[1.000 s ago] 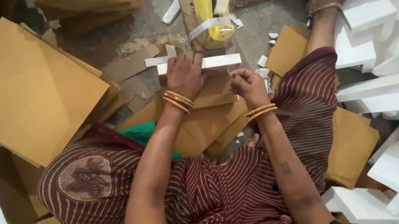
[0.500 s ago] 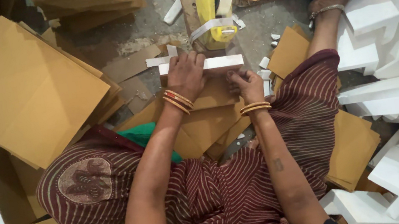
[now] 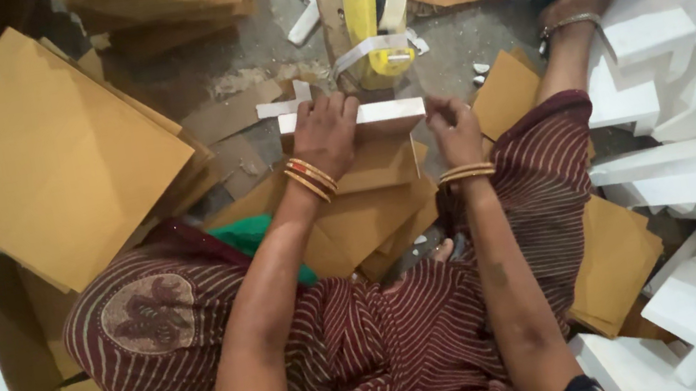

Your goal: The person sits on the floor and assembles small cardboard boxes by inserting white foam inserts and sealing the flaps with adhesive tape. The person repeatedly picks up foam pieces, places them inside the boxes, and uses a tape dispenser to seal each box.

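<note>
We press our left hand (image 3: pixel 325 134) flat on the white foam strip (image 3: pixel 372 112) atop the brown cardboard sheet (image 3: pixel 372 173); our right hand (image 3: pixel 454 127) pinches the strip's end. It looks light, brittle; best gripped near both ends.

Scene lit by soft, even daylight, white foam pieces (image 3: pixel 688 169) at the right slightly overexposed, dim shade held in the upper left corner, only faint shadows cast under the cardboard sheets (image 3: pixel 44 160), edges bowed by wide-angle distortion, focus kept fairly sharp throughout.
</note>
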